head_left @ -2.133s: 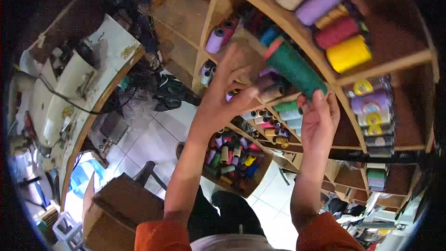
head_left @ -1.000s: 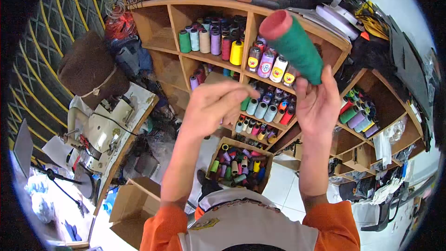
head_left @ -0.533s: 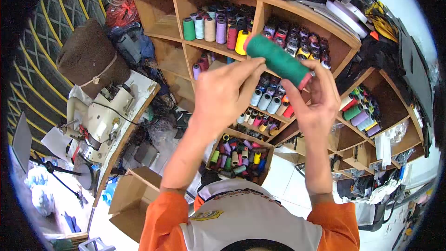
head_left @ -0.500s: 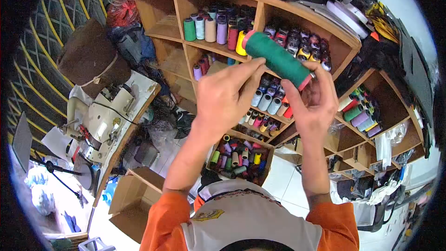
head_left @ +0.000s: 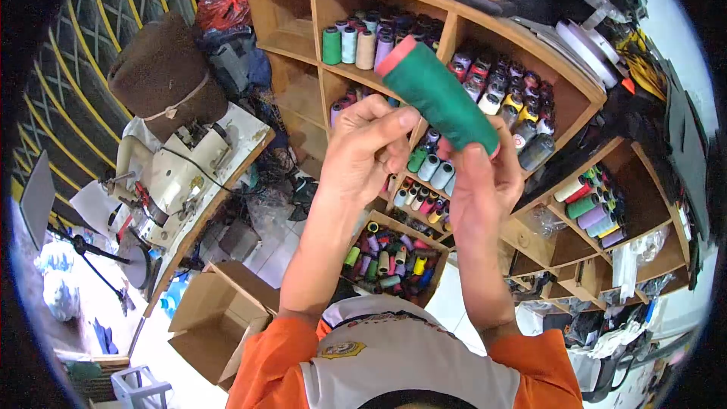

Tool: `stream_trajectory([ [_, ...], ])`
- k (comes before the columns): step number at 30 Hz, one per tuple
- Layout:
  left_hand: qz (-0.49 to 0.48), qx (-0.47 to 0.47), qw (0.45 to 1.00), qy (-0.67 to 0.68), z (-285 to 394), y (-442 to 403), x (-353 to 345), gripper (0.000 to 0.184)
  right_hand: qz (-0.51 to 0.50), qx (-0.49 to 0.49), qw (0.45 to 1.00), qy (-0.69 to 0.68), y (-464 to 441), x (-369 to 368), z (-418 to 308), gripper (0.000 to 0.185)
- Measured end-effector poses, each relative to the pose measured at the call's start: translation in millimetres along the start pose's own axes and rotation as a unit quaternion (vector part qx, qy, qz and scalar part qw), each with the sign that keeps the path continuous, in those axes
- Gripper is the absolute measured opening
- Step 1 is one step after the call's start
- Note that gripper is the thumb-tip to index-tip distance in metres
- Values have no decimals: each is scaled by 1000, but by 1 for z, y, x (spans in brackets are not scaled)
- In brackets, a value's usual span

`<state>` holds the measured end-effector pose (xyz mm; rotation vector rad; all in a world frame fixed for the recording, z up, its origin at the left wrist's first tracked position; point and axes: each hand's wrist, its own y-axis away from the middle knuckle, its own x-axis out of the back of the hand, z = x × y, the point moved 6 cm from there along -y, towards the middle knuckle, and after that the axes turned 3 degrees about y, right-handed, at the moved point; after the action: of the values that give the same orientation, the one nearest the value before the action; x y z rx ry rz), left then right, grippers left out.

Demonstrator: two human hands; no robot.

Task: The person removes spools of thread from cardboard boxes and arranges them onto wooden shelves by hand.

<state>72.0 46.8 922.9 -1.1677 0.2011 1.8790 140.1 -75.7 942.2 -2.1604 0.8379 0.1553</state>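
A green spool of thread (head_left: 443, 98) with a pinkish-red rim is tilted, its top end toward the upper left. My right hand (head_left: 481, 174) grips its lower end between thumb and fingers. Beside the spool's left side is my left hand (head_left: 371, 140), fingers curled and thumb close to the green thread; whether it pinches a strand is too small to tell. Behind them, a wooden shelf (head_left: 382, 79) holds rows of coloured spools.
A box of mixed spools (head_left: 439, 261) sits on the floor below. To the left are a sewing machine (head_left: 182, 182) on a table and an open cardboard box (head_left: 208, 326). Another wooden rack (head_left: 632, 216) with spools stands at the right.
The view has shifted slightly. My right hand has moved its grip around the spool's lower end, with the thumb now in front. My left hand's fingers have curled in more.
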Motion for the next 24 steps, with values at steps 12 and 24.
stream_trajectory([
  [12, -92, -34, 993, -69, -10, -14, 32, 46, 71, -393, 860, -319, 24, 12, 67, 37],
  [24, 323, 60, 940, -93, -68, 10, 262, 23, 119, -517, 846, -63, 54, 68, 238, 26],
])
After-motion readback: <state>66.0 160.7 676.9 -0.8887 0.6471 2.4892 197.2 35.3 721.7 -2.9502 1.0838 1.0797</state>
